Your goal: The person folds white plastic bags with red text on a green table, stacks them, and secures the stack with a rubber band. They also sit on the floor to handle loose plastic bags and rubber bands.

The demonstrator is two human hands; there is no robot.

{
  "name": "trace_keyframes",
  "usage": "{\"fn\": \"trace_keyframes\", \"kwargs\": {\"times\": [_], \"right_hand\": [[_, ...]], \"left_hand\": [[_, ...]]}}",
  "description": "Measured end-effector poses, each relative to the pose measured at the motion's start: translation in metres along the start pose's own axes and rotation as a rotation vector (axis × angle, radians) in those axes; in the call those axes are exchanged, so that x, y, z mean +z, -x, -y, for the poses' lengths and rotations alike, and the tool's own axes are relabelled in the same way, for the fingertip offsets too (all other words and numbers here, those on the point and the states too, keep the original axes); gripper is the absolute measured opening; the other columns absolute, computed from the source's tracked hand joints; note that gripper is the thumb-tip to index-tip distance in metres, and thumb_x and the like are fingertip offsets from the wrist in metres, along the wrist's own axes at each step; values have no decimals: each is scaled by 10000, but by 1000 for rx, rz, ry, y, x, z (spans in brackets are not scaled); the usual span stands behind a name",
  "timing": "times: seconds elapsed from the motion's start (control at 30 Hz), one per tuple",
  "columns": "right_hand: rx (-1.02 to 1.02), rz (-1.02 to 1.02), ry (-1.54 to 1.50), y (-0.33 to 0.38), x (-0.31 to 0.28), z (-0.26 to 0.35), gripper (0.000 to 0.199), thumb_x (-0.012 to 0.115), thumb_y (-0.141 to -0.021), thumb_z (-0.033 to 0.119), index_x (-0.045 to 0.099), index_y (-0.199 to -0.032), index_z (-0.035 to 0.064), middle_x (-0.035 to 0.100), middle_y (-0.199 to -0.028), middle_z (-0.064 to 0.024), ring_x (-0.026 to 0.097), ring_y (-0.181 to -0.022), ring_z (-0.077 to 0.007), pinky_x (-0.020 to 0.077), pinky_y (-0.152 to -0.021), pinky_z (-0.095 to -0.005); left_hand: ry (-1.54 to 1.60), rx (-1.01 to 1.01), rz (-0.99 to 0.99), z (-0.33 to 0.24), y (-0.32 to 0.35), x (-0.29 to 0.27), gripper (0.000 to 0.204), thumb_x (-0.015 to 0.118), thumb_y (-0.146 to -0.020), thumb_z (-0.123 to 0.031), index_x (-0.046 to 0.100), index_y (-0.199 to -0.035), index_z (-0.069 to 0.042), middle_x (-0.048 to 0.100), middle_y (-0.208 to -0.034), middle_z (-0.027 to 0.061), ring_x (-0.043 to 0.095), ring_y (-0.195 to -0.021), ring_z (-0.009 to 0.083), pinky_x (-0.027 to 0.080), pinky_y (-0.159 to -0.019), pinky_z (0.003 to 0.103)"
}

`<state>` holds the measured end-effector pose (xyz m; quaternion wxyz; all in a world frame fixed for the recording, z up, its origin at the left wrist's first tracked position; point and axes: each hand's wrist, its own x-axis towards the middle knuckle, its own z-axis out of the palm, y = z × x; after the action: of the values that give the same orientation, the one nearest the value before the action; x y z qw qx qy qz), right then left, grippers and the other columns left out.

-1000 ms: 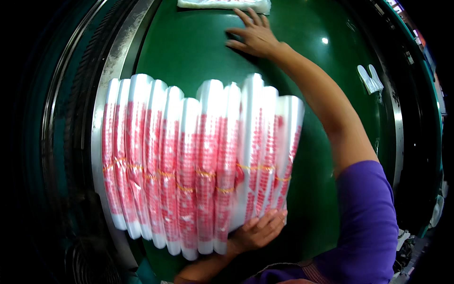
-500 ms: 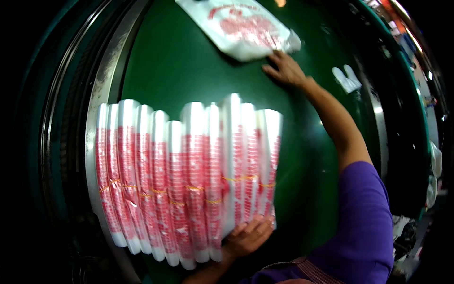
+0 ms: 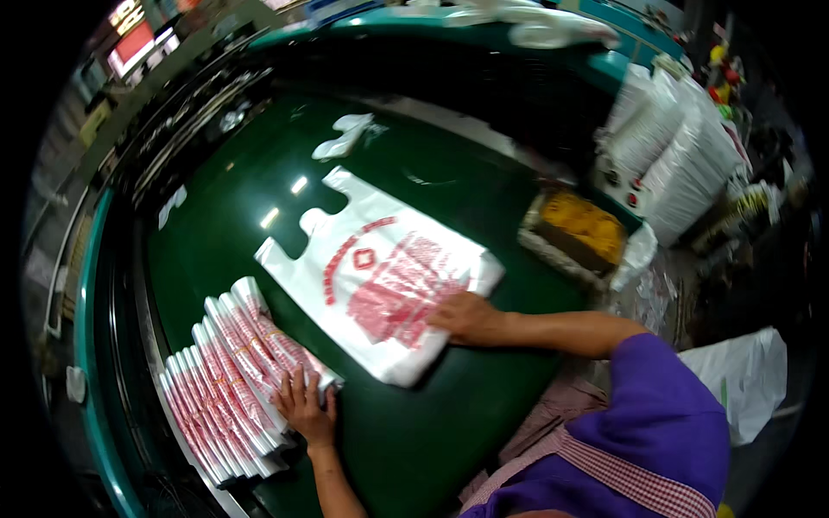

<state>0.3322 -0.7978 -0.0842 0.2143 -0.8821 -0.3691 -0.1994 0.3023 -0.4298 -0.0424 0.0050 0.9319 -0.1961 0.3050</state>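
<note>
The left hand (image 3: 304, 406) is pressing flat, fingers spread, on a fanned row of folded red-and-white bags (image 3: 229, 380) at the green table's (image 3: 432, 432) near-left edge. The right hand (image 3: 466, 317) is lying open-palmed, gripping nothing, on a white bag stack (image 3: 380, 276) with red print mid-table.

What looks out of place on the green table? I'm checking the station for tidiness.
A loose white plastic scrap lies alone at the table's far side. Otherwise tidy: right hand flat on the bag stack, left hand on the fanned folded bags.
</note>
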Motion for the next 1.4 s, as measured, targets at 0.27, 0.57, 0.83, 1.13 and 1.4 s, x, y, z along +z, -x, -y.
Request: {"fn": "trace_keyframes", "kwargs": {"times": [0.27, 0.57, 0.83, 1.13, 1.4], "right_hand": [[454, -152, -895, -38, -127, 67, 314, 546, -857, 244, 528, -695, -24, 468, -583, -81, 473, -589, -129, 369, -515, -346], [-22, -1016, -762, -136, -209, 140, 267, 499, -920, 240, 561, -926, -20, 572, -798, -153, 545, -782, -281, 430, -738, -389], [8, 2, -378, -50, -122, 14, 391, 574, -850, 276, 577, -1106, -19, 581, -1086, -230, 545, -1020, -369, 428, -887, -419], [-37, 712, -58, 160, -153, 29, 914, 756, -671, 336, 267, -1431, 202, 187, -1495, -148, 127, -1393, -343, 138, -1112, -500], [69, 238, -165, 182, -131, -2, 571, 645, -750, 82, 505, -1282, 236, 335, -1435, -115, 239, -1365, -323, 192, -1091, -506]], "left_hand": [[569, -234, 166, -164, 33, -21, 915, 773, -645, -351, 330, -1382, -39, 300, -1433, 201, 218, -1352, 381, 123, -1074, 584], [1182, -525, -275, -214, 9, -60, 365, 550, -905, -129, 482, -1214, 55, 548, -1183, 160, 539, -1017, 263, 425, -907, 350], [1542, -1101, 179, -168, 30, -60, 470, 517, -921, -126, 344, -1342, -5, 585, -1061, 105, 600, -924, 197, 514, -752, 326], [1466, -916, 274, -171, 116, -105, 595, 500, -847, 37, 322, -1400, -92, 593, -1032, 118, 628, -759, 205, 526, -654, 307], [398, 101, 335, -164, 65, -103, 422, 660, -651, 10, 653, -1042, -150, 590, -1124, 75, 514, -1128, 262, 315, -1016, 437]]}}
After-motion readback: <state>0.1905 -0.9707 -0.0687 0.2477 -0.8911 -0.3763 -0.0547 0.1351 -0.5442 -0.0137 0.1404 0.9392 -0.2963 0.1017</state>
